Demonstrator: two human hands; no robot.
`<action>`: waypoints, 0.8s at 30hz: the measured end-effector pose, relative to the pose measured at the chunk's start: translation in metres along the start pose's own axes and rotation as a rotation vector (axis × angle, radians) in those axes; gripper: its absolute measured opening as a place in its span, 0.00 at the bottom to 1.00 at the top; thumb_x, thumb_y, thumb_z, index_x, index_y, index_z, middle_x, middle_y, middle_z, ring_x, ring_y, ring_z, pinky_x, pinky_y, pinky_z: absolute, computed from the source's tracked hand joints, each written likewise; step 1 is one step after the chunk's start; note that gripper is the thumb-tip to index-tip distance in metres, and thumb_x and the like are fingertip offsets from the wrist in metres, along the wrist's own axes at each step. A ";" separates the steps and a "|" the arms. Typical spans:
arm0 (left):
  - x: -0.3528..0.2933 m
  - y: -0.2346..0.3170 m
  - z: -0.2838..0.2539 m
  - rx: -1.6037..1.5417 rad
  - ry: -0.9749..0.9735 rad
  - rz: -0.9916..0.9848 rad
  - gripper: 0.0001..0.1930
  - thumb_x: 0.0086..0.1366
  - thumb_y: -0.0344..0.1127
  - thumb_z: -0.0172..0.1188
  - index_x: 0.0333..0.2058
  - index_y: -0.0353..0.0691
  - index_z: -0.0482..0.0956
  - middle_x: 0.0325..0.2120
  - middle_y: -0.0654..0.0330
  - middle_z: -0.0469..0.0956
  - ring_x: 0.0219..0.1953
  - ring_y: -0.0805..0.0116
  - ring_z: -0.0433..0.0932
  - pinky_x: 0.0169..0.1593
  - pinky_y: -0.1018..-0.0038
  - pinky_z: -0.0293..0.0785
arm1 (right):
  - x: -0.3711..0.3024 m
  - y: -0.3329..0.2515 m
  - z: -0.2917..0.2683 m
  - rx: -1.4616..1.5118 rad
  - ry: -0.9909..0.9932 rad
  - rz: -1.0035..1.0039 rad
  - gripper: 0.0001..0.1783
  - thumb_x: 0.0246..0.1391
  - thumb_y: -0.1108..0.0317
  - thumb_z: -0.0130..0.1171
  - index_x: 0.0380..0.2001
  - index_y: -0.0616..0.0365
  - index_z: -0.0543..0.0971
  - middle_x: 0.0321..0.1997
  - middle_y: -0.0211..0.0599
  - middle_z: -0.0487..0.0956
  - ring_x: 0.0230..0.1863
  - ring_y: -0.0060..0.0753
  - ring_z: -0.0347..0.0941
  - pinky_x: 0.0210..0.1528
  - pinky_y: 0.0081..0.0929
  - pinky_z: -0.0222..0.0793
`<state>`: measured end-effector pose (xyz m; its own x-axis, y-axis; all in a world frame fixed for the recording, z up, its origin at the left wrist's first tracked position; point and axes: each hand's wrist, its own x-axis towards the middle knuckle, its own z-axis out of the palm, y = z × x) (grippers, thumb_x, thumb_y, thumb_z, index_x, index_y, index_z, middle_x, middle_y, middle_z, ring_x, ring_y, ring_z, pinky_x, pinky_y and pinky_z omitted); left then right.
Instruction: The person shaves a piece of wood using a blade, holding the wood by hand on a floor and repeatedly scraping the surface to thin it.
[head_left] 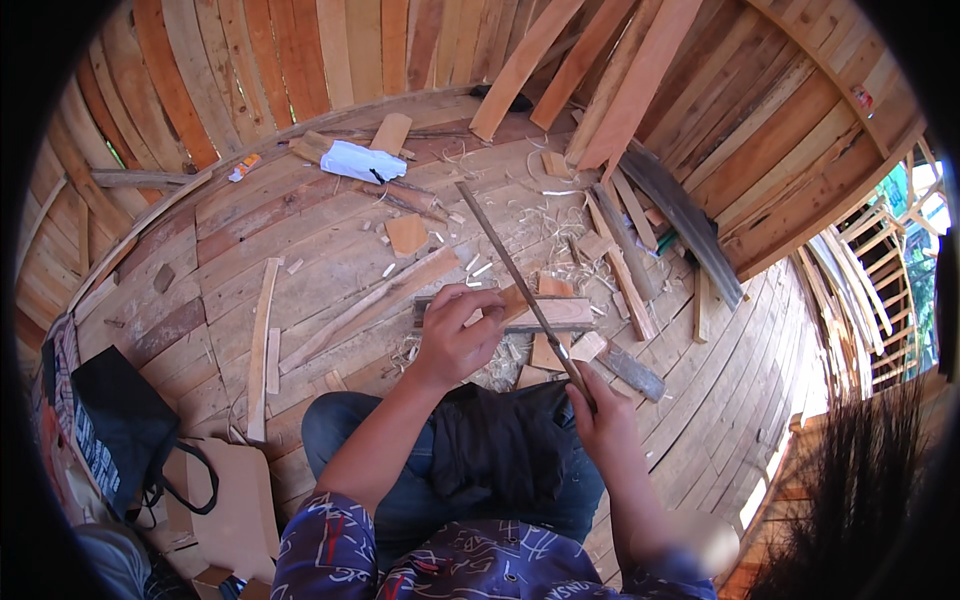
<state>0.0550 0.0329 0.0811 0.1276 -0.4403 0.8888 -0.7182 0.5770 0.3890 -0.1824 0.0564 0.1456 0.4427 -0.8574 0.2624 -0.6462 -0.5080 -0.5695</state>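
Metal saw blade (520,280) (right hand (600,415) gripping) slants up-left over the block (555,313).

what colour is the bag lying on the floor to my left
Black bag, with looped handles; the head view shows it.

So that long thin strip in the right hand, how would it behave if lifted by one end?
The long thin strip looks slender for its length, so it would probably flex and sag slightly. It seems light: the right hand grips only its near end. Being flat rather than round, it likely would not roll if set on the plank floor.
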 end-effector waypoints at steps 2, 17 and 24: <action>0.002 0.005 0.000 0.011 0.011 0.004 0.09 0.44 0.21 0.67 0.23 0.39 0.77 0.34 0.62 0.80 0.36 0.63 0.80 0.45 0.64 0.72 | -0.002 -0.003 0.002 0.002 -0.004 0.031 0.18 0.59 0.71 0.58 0.51 0.63 0.75 0.30 0.55 0.79 0.30 0.53 0.79 0.33 0.37 0.72; -0.006 0.027 -0.001 0.115 0.103 0.210 0.12 0.45 0.26 0.71 0.19 0.46 0.73 0.33 0.68 0.82 0.44 0.62 0.75 0.46 0.58 0.66 | -0.011 0.001 0.001 0.155 -0.054 0.077 0.19 0.64 0.61 0.47 0.49 0.66 0.74 0.34 0.61 0.78 0.37 0.64 0.76 0.40 0.43 0.71; -0.006 0.027 -0.003 0.099 0.084 0.212 0.12 0.46 0.27 0.71 0.19 0.47 0.73 0.34 0.67 0.82 0.44 0.62 0.74 0.47 0.58 0.66 | -0.016 0.015 0.003 0.369 -0.082 0.091 0.32 0.67 0.43 0.36 0.45 0.62 0.76 0.18 0.26 0.64 0.20 0.21 0.60 0.24 0.24 0.55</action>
<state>0.0371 0.0535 0.0868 0.0203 -0.2553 0.9667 -0.7980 0.5783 0.1695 -0.1969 0.0630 0.1305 0.4513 -0.8808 0.1431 -0.4249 -0.3531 -0.8335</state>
